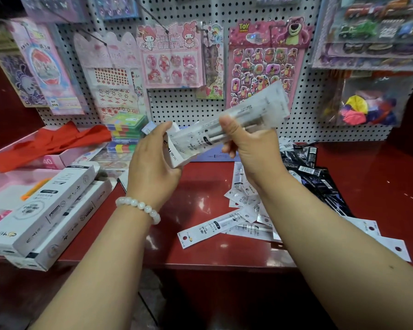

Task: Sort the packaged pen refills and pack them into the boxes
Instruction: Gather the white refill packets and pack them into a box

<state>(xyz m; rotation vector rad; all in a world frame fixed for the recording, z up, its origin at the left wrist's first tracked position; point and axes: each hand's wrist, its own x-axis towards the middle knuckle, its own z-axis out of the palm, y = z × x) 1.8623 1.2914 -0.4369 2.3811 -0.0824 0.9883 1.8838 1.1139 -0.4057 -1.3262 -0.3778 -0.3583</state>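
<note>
**Spotter:** Where's the bundle right now?

**Me:** The bundle of white refill packs point(246, 120) is up in front of me, above the red counter point(200, 186). Its long axis slants from upper right down to lower left, and the lower end is already at the mouth of the small white box point(174, 148).

**Spotter:** Who holds what?

**Me:** My right hand point(246, 148) grips the bundle near its middle, thumb on top. My left hand point(153, 160) is wrapped round the box from below, tilting its open end up toward the packs.

**Spotter:** So the next move?

**Me:** I reckon it's a push along that slant, down and left, with the box held steady. The right hand does the driving; the loose top end of the bundle looks blurred, so I can't tell how neatly the packs are squared.

**Spotter:** And what's left?

**Me:** More white packs point(224, 225) are scattered beneath my right forearm, black packs point(312, 167) further right, and two closed white boxes point(48, 210) lie stacked at the left.
</note>
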